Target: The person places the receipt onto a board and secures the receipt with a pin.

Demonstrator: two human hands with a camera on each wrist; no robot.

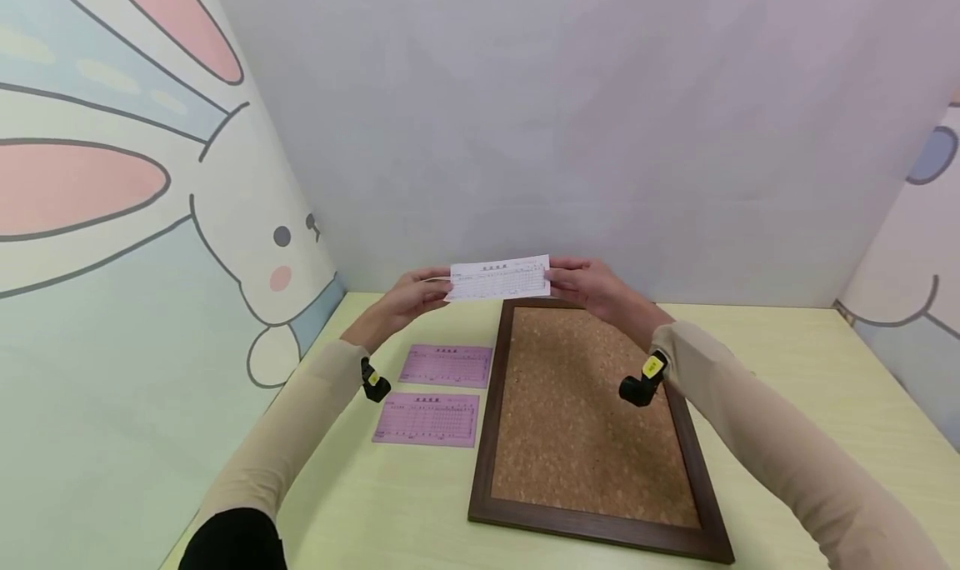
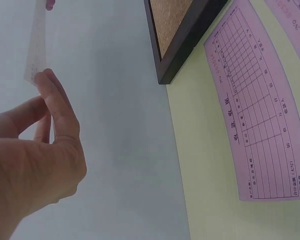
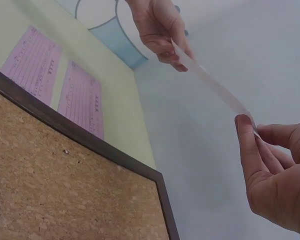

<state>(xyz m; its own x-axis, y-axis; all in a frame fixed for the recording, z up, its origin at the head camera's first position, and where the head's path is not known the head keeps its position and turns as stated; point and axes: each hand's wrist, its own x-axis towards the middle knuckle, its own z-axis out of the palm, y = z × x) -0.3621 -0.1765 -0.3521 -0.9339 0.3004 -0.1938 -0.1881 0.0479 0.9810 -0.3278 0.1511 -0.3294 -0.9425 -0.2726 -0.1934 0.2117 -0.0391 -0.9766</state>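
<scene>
A white printed receipt form (image 1: pixel 498 279) is held up by its two short ends, above the far end of a cork board. My left hand (image 1: pixel 417 293) pinches its left end between thumb and fingers. At the other end my right hand (image 1: pixel 588 285) pinches it the same way. The right wrist view shows the paper (image 3: pixel 215 85) edge-on, stretched between both hands. Below and to the left, two pink receipt forms (image 1: pixel 427 420) lie on the table, one behind the other.
The dark-framed cork board (image 1: pixel 592 412) lies on the pale yellow table (image 1: pixel 810 387), right of the pink forms. A grey wall (image 1: pixel 570 120) rises behind the table. On the left stands a wall with a painted rabbit (image 1: pixel 247 245).
</scene>
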